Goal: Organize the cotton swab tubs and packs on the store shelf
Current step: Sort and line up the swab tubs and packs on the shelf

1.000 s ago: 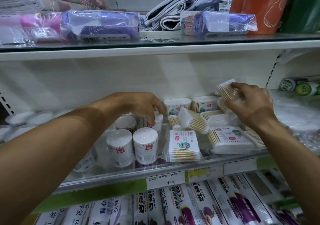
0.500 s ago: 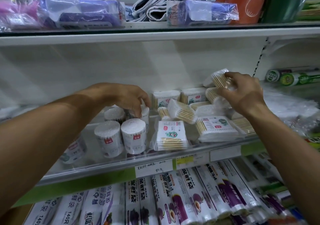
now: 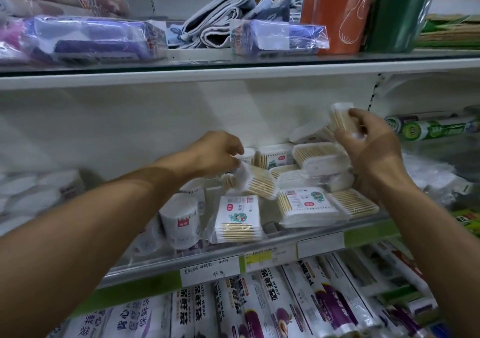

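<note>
Pinching a loose swab pack (image 3: 255, 183) mid-shelf (image 3: 259, 255), my left hand (image 3: 215, 155) was busy; my right hand (image 3: 368, 140) clutched another pack (image 3: 340, 116) near the back wall. Light, crinkly, slippery film, best gripped across the sticks, I judged.

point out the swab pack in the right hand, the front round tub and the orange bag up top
swab pack (image 3: 342, 119), head view, stick side
round swab tub (image 3: 181, 223), head view, labelled wall
orange bag (image 3: 340, 18), head view, printed front

"you" on orange pack (image 3: 340, 18); "plastic wrap" on rolls (image 3: 223, 309)
</note>
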A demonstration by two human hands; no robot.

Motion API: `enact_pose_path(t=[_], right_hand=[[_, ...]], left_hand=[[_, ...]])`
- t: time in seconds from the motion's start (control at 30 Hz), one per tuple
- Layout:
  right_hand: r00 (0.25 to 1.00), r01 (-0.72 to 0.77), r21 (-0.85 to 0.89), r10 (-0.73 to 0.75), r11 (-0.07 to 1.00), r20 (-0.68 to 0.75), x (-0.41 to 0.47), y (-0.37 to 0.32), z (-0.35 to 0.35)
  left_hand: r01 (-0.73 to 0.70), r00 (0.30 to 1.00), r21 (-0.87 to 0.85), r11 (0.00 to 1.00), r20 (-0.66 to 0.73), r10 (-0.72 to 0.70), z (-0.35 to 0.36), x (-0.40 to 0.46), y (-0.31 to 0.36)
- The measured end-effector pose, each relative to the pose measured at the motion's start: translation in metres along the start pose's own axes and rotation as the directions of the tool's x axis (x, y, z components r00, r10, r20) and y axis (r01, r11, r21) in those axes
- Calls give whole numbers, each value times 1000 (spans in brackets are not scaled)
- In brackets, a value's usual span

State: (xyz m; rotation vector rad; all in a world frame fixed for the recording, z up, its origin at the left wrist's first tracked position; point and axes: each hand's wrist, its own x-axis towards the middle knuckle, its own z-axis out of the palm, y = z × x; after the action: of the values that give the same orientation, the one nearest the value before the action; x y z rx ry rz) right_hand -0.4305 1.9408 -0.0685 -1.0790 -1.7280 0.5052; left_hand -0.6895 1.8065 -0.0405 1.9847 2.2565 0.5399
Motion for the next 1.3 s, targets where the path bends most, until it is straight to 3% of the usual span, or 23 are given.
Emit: enact_pose_path(t=[0.27, 0.43, 0.5, 0.57, 0.63, 0.77, 0.9, 1.1, 1.3], right_hand=[[994, -109, 105, 110, 988, -5, 14, 19, -28], [992, -122, 83, 120, 989, 26, 11, 28, -39], [991, -126, 77, 122, 989, 61, 7, 31, -41], [988, -141, 90, 134, 986, 80, 4, 34, -41], [984, -164, 125, 154, 979, 91, 2, 37, -42], [981, -179, 184, 161, 967, 108, 1, 41, -48], [978, -185, 209, 160, 960, 133, -1, 42, -49], [973, -189, 218, 153, 958, 172, 0, 45, -51], [972, -177, 189, 141, 966, 188, 3, 47, -49]], left_hand=[[-119, 992, -12, 993, 34, 120, 39, 27, 49], [-255, 964, -63, 965, -88, 249, 67, 35, 76], [-369, 904, 71, 927, -206, 376, 76, 37, 91], [-503, 792, 243, 829, -254, 555, 83, 38, 108], [-569, 740, 341, 749, -186, 647, 93, 41, 122], [-499, 831, 454, 738, 8, 557, 105, 57, 128], [-444, 869, 476, 759, 21, 495, 112, 70, 129], [-521, 768, 660, 542, 86, 635, 113, 80, 141], [-557, 722, 700, 447, 142, 678, 117, 92, 146]])
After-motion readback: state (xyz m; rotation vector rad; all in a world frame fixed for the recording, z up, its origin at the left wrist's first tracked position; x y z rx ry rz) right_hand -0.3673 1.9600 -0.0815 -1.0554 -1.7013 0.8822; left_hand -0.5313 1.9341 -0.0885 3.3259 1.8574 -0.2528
